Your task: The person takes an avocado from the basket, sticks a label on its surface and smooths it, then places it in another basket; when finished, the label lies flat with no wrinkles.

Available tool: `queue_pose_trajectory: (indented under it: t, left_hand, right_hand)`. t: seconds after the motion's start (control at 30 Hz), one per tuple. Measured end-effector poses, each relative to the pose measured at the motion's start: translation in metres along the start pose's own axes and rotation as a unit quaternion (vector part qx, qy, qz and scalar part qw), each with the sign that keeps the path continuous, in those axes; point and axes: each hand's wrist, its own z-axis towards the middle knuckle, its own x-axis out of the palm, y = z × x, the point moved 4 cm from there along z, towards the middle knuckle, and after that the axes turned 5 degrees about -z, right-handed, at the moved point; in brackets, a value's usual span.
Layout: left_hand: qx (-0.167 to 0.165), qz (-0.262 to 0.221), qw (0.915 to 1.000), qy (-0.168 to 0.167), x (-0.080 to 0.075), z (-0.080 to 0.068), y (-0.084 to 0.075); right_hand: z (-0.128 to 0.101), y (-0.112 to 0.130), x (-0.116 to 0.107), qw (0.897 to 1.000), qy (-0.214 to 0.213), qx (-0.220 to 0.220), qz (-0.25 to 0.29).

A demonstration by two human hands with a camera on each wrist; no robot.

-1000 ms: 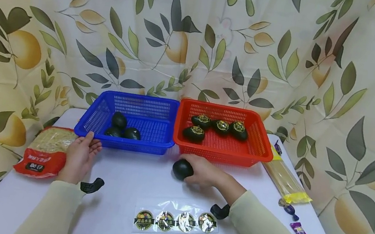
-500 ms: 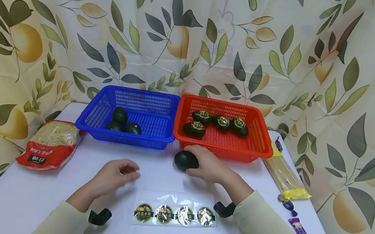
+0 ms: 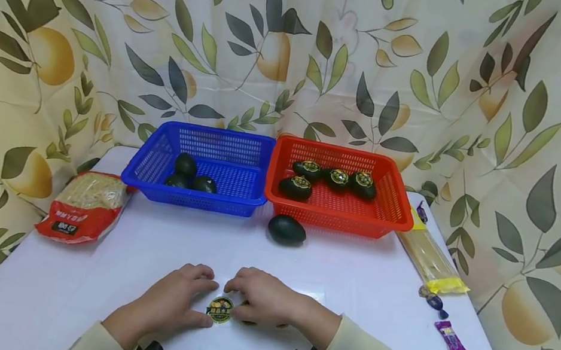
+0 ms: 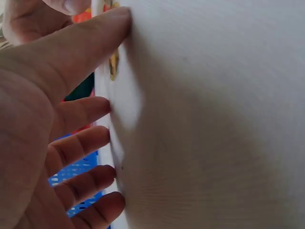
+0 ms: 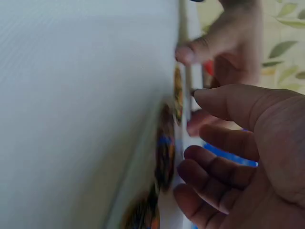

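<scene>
Sticker sheet (image 3: 259, 317) flat on the tabletop (image 3: 378, 286) near the front edge, mostly covered by both hands; one round gold-and-black sticker (image 3: 220, 309) showing between them. Left hand (image 3: 169, 303) spread on the sheet's left end, fingers fairly straight, pressing it down. Right hand (image 3: 264, 302) arched over the middle of the sheet, fingers bent toward the sticker's edge; whether it is already pinched cannot be told.

Best done, by judgement, with the backing pinned firmly and the sticker's rim lifted by a fingernail, peeled slowly at a low angle to avoid creasing.

Further back, a bare dark avocado (image 3: 287, 230) just in front of the red basket (image 3: 394, 216), which holds labelled ones; blue basket (image 3: 152, 162) beside it with unlabelled ones.
</scene>
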Motion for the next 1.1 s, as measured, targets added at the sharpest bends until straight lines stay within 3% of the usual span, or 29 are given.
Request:
queue_pose_trajectory:
  t: [0.17, 0.4, 0.6, 0.77, 0.93, 1.1]
  left_hand:
    - [0.007, 0.015, 0.9998, 0.008, -0.001, 0.004, 0.001]
    - [0.009, 0.027, 0.9996, 0.003, -0.004, 0.008, 0.002]
    - [0.019, 0.022, 0.9996, 0.0, -0.005, 0.005, 0.003]
    - [0.016, 0.01, 0.9998, 0.01, -0.003, 0.004, 0.003]
    - [0.022, 0.017, 0.9995, 0.011, -0.001, 0.001, 0.002]
    - [0.016, 0.026, 0.9994, 0.016, 0.0, -0.001, 0.002]
  right_hand:
    - [0.013, 0.004, 0.011, 1.0, -0.008, 0.01, -0.024]
    - [0.017, 0.005, 0.008, 1.0, -0.012, 0.014, 0.009]
    - [0.018, 0.009, 0.01, 0.999, -0.035, -0.012, -0.014]
    - [0.018, 0.012, 0.013, 0.999, -0.03, -0.029, -0.022]
    - [0.016, 0.006, 0.008, 0.999, -0.02, -0.023, 0.04]
    - [0.007, -0.009, -0.012, 0.993, -0.051, 0.01, 0.106]
